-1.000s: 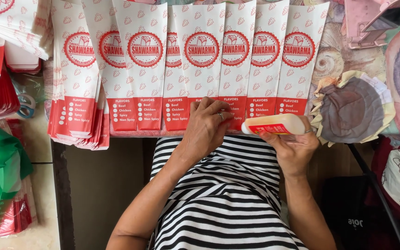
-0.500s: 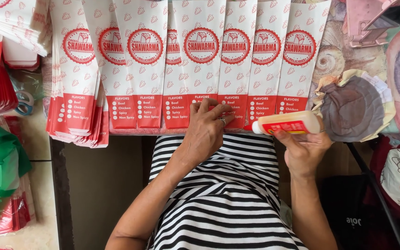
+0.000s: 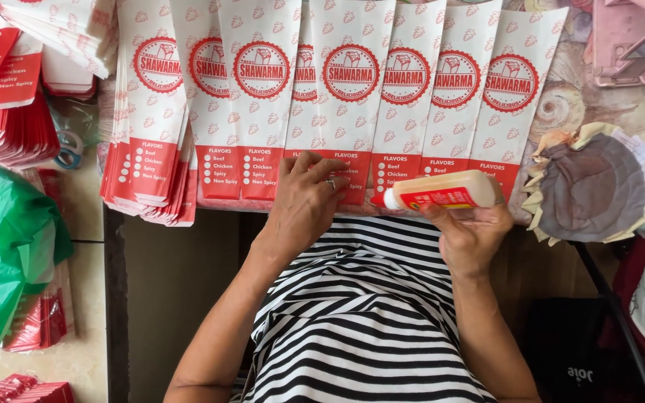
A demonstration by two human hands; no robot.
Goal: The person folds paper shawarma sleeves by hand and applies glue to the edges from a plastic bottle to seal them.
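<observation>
A row of white paper sleeves (image 3: 352,89) with round red emblems and red bottom bands lies fanned across the table before me. My left hand (image 3: 304,205) rests flat on the red bottom edges of the middle sleeves, fingers spread. My right hand (image 3: 468,235) grips a cream glue bottle (image 3: 446,191) with a red label, held sideways. Its red nozzle points left, just above the sleeve bottoms and close to my left fingertips.
A thick stack of the same sleeves (image 3: 147,149) lies at the left, with more piles (image 3: 9,89) beyond it. A green plastic bag (image 3: 5,246) hangs lower left. A frayed round pad (image 3: 595,186) sits at the right. My striped shirt (image 3: 360,321) fills the foreground.
My right hand has carried the glue bottle slightly right and up, with its nozzle still pointing left. My left hand stays pressed on the sleeve bottoms.
</observation>
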